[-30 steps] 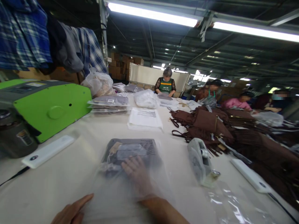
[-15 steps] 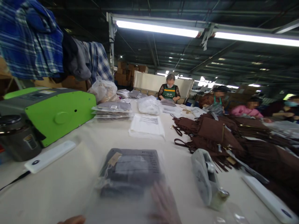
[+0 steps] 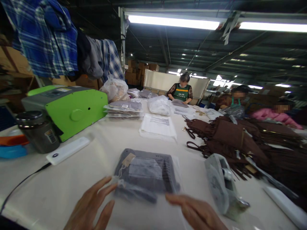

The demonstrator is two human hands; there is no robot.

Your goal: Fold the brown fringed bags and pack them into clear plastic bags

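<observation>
In front of me on the table lies a flat dark grey item (image 3: 146,171) inside a clear plastic bag (image 3: 153,210), with a tan paper tag (image 3: 129,159) on a white string near its upper left corner. My left hand (image 3: 92,201) is over the bag's left side, fingers spread, the fingertips close to the item's lower left edge. My right hand (image 3: 195,209) is at the lower right of the bag, its fingers stretched out toward the left. Neither hand grips anything. Whether the fingertips press on the plastic I cannot tell.
A tape dispenser (image 3: 223,185) stands to the right, beside brown fringed bags (image 3: 230,140). On the left are a green machine (image 3: 79,111), a dark jar (image 3: 39,132) and a white power bank (image 3: 68,150). White plastic bags (image 3: 157,126) lie farther back; a co-worker (image 3: 181,91) sits opposite.
My left hand has come up from the bottom edge onto the bag's left side. My right hand has shifted right and turned, its fingers pointing left. The camera view has swung slightly left.
</observation>
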